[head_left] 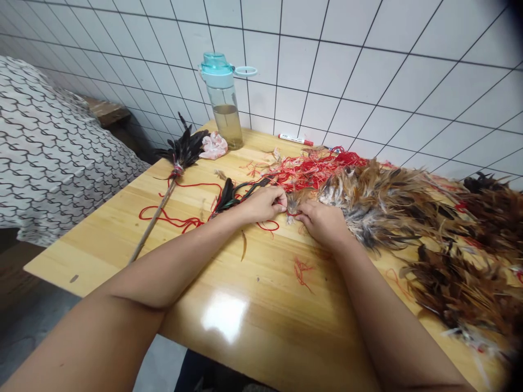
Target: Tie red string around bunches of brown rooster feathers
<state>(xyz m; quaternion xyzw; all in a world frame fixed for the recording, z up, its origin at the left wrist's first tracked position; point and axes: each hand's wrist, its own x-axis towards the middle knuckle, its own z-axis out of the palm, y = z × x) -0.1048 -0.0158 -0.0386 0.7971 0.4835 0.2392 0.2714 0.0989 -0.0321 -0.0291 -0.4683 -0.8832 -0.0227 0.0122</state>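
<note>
My left hand [267, 206] is closed in a pinch, with a bit of red string showing at its fingertips. Just to its right, my right hand [324, 222] is also closed, pinching red string [293, 214] that crosses the base of a small brown-and-grey feather bunch [295, 202]. The bunch lies between both hands, partly covered by the fingers. Beside my left hand are dark-handled scissors [255, 188] and a few glossy black feathers [226, 198]. A loop of red cord [175, 220] trails leftward over the table.
A feather duster [180, 158] with a wooden stick lies at the left. Behind stand a water bottle [224, 109], crumpled pinkish plastic [213, 146] and a red marker [295, 139]. Tangled red string [314, 169] and large brown feather bundles [379, 201] fill the right of the wooden table [278, 321].
</note>
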